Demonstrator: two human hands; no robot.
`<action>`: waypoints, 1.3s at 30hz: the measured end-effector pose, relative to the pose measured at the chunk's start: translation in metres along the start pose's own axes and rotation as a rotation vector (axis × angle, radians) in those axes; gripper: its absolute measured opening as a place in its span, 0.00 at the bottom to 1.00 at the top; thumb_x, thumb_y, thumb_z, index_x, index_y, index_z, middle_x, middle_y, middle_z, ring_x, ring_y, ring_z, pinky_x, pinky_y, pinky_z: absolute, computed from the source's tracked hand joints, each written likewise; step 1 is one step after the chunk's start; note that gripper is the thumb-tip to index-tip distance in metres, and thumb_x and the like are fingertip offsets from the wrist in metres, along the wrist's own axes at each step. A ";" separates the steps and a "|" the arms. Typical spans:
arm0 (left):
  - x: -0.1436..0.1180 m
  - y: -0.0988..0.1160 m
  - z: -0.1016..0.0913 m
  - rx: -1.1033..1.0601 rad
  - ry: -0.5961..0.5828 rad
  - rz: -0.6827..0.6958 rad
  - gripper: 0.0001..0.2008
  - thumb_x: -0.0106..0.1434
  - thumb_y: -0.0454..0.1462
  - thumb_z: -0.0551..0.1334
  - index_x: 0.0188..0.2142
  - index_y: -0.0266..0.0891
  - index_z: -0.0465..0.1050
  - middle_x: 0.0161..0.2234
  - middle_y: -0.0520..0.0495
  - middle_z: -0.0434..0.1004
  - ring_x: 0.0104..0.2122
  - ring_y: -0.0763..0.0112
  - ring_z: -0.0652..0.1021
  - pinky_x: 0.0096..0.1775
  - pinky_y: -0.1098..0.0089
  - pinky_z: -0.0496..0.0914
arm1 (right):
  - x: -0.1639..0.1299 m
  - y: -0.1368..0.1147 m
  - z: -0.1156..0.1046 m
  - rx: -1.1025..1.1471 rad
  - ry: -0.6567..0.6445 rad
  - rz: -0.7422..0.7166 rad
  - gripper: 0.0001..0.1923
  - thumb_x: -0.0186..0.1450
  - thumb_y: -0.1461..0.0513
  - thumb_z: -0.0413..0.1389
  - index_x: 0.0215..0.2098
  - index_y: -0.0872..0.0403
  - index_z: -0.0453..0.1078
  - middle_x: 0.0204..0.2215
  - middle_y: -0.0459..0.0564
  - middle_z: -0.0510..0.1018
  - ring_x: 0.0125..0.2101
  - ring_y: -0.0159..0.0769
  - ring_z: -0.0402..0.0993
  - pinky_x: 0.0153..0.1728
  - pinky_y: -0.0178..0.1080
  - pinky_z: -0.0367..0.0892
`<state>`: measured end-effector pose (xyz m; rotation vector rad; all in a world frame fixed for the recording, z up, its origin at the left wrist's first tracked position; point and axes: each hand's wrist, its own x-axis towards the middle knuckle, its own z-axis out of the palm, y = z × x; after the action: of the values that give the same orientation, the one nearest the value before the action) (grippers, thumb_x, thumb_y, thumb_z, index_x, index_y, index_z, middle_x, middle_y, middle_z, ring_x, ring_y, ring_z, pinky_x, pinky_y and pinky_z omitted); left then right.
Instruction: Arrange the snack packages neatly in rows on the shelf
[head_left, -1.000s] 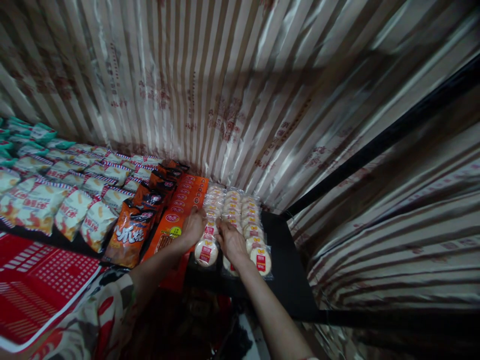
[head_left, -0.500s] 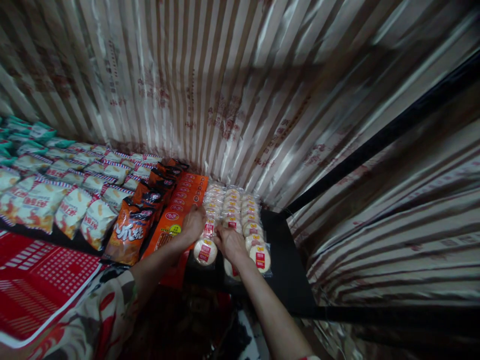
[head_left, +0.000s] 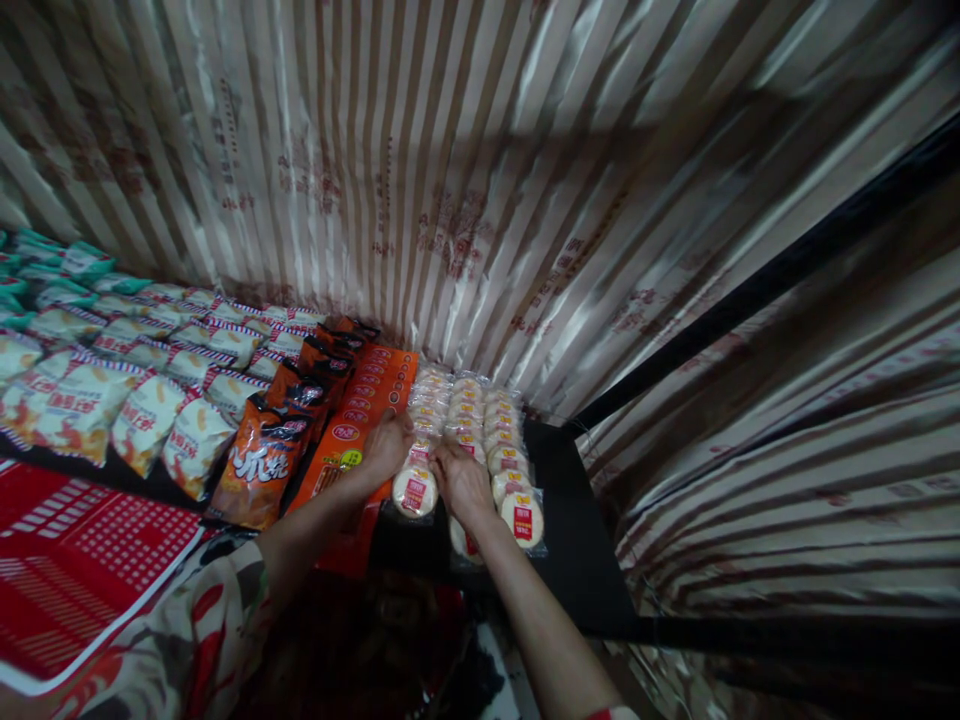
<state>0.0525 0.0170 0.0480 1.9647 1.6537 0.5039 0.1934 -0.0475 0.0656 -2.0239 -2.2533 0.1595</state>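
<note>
Three rows of round white rice crackers, each in a clear wrapper with a red label, lie overlapping on a black shelf (head_left: pixel 577 520). My left hand (head_left: pixel 388 445) is at the left side of the left row, fingers curled in against the packets. On the other side of that row, my right hand (head_left: pixel 461 478) has its fingers pinched together at a wrapper edge. Just below both hands lies the front rice cracker packet (head_left: pixel 415 493) of the left row. My right hand partly covers the middle row; the front packet (head_left: pixel 529 518) of the right row is in full view.
An orange printed carton sheet (head_left: pixel 384 385) lies left of the crackers. Beyond it are orange snack bags (head_left: pixel 259 465), several white snack bags (head_left: pixel 146 420) and green bags (head_left: pixel 86 260). A red basket (head_left: pixel 142 530) is at lower left. Striped curtain (head_left: pixel 450 200) and a black pole (head_left: pixel 720 310) enclose the shelf.
The front packet of the left row has shifted slightly up, closer to the packets behind it. Both hands stay at nearly the same place.
</note>
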 end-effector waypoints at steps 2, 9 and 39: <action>0.000 -0.001 0.000 -0.005 0.001 0.018 0.11 0.62 0.34 0.57 0.44 0.37 0.71 0.45 0.43 0.70 0.38 0.69 0.75 0.39 0.72 0.68 | 0.002 -0.002 0.000 -0.007 0.022 0.003 0.16 0.68 0.60 0.47 0.51 0.52 0.69 0.43 0.54 0.76 0.44 0.37 0.72 0.41 0.35 0.64; -0.016 0.002 -0.011 0.069 0.076 0.046 0.12 0.65 0.34 0.54 0.46 0.37 0.71 0.48 0.41 0.68 0.39 0.68 0.75 0.38 0.71 0.69 | 0.007 -0.003 0.010 -0.028 0.072 0.047 0.20 0.69 0.60 0.46 0.57 0.52 0.64 0.47 0.54 0.75 0.46 0.38 0.72 0.41 0.36 0.66; -0.102 0.004 0.029 0.309 0.003 0.370 0.13 0.63 0.31 0.51 0.45 0.36 0.71 0.51 0.39 0.67 0.51 0.58 0.66 0.52 0.61 0.64 | -0.112 0.021 0.033 0.135 0.288 0.393 0.21 0.65 0.55 0.50 0.52 0.56 0.67 0.49 0.57 0.72 0.51 0.45 0.65 0.52 0.43 0.62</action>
<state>0.0538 -0.0882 0.0320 2.5198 1.4398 0.4001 0.2213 -0.1566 0.0283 -2.2261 -1.6210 0.0448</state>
